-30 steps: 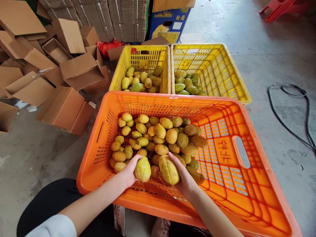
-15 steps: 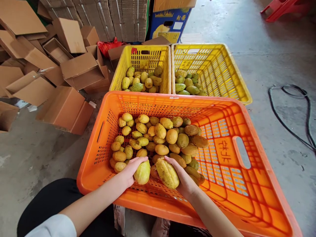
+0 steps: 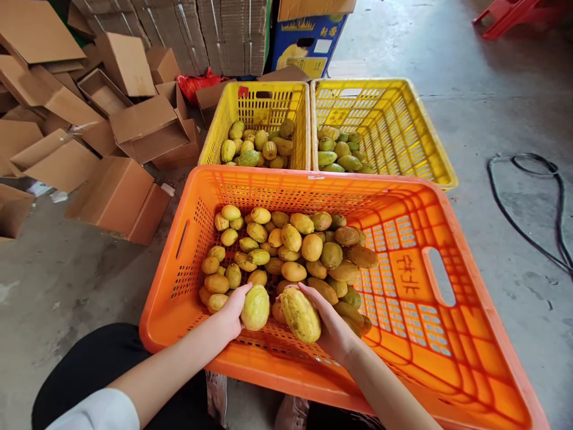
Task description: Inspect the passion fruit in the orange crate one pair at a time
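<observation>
My left hand (image 3: pixel 233 313) is closed on a pale yellow-green papaya (image 3: pixel 255 307), thumb along its upper side. To its right, my right hand (image 3: pixel 331 325) grips a larger, ridged yellow papaya (image 3: pixel 301 315) with dark specks. The two fruits are held apart, above the near side of an orange plastic crate (image 3: pixel 286 373). Many more yellow, orange and greenish papayas (image 3: pixel 293 271) lie loose in the left and middle of this crate. Fingers beneath both held fruits are mostly hidden.
Behind the orange crate stand two yellow crates, one at left (image 3: pixel 310 119) and one at right (image 3: pixel 430 137), each with several papayas. Cardboard boxes (image 3: pixel 111 191) are scattered on the left. A black hose (image 3: pixel 514 221) lies on the floor at right, below a red stool (image 3: pixel 514 18).
The papaya in my left hand has turned and shifted slightly up and left. My right hand has tilted its papaya and moved it slightly left. The other fruit stays put.
</observation>
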{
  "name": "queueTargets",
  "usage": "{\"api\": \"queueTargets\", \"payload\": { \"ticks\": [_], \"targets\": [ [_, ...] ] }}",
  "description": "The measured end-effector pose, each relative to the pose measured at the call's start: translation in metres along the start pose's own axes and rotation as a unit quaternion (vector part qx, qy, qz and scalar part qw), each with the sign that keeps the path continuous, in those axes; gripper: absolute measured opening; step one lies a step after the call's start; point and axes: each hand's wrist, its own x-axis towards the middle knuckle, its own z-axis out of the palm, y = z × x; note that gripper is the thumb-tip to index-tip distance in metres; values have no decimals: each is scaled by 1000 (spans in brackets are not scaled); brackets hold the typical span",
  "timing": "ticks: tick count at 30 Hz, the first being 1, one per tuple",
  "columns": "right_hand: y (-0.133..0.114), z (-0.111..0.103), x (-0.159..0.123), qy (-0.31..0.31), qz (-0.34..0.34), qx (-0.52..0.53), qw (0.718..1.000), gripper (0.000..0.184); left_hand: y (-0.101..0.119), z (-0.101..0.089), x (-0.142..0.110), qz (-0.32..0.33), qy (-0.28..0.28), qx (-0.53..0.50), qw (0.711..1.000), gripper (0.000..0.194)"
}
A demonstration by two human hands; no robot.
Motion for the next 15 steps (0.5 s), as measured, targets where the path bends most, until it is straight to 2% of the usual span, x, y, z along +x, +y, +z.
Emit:
{"api": "queueTargets", "payload": {
  "ticks": [2,4,10,15],
  "targets": [
    [1,-1,0,12,-10,-22,1000,26,0,3,-4,-4,45,30,999,20],
    [3,-2,-1,9,-23,-42,999,27,1,6,-9,-3,52,42,998,21],
    [4,-4,0,-10,-55,-90,994,32,2,8,-16,26,-18,56,998,25],
    [1,-3,0,25,-32,-34,999,25,-2,7,-18,83,-14,100,991,25]
  ]
}}
